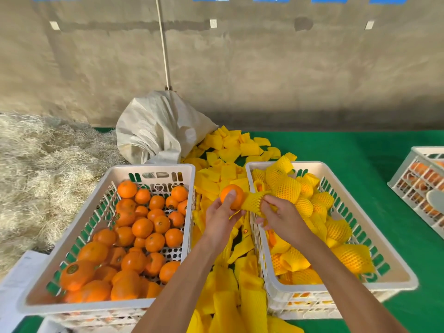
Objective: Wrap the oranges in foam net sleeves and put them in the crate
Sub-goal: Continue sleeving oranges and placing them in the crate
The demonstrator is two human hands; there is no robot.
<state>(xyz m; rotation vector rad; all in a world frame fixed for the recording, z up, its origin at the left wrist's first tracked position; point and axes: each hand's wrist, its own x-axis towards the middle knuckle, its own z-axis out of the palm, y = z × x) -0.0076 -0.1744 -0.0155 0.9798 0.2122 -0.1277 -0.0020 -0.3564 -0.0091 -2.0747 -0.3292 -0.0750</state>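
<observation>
Sleeving orange (231,195) with both hands

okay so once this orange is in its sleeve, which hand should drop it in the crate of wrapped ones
Probably the right hand. It grips the foam sleeve right above the near rim of the right crate of wrapped oranges. The left hand holds the orange over the gap between crates.

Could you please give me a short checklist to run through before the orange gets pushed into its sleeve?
1. Left hand grips the orange: ok.
2. Right hand holds the foam net sleeve: ok.
3. Sleeve mouth meets the orange: ok, touching its side.
4. Sleeve stretched wide enough: cannot tell, its opening is hidden.
5. Room in the right crate for another wrapped orange: ok, bare gaps show.
6. Spare sleeves between the crates: ok.
</observation>
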